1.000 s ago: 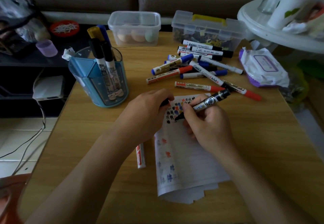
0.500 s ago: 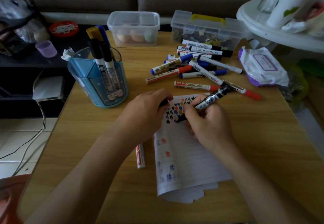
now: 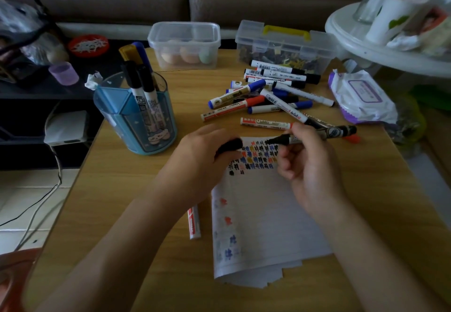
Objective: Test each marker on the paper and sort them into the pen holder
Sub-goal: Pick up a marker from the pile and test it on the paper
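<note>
My right hand (image 3: 310, 165) grips an uncapped black marker (image 3: 317, 134), held nearly level above the top of the paper (image 3: 258, 226), tip pointing left. My left hand (image 3: 202, 160) is closed on the marker's black cap (image 3: 230, 146), a short way left of the tip. The paper carries rows of black, blue, red and yellow test marks near its top edge. A blue pen holder (image 3: 136, 118) stands at the left with several markers upright in it. A pile of markers (image 3: 268, 97) lies beyond the paper. One red marker (image 3: 194, 221) lies beside my left forearm.
Two clear plastic boxes (image 3: 185, 43) (image 3: 285, 43) stand at the table's far edge. A wet-wipes pack (image 3: 361, 97) lies at the right. A white round stand (image 3: 380, 43) overhangs the far right corner. The wooden table (image 3: 122, 202) drops off at the left to the floor.
My right hand has lifted the black marker off the paper and turned it level, tip toward my left hand. New black marks show on the paper. My left hand stayed put.
</note>
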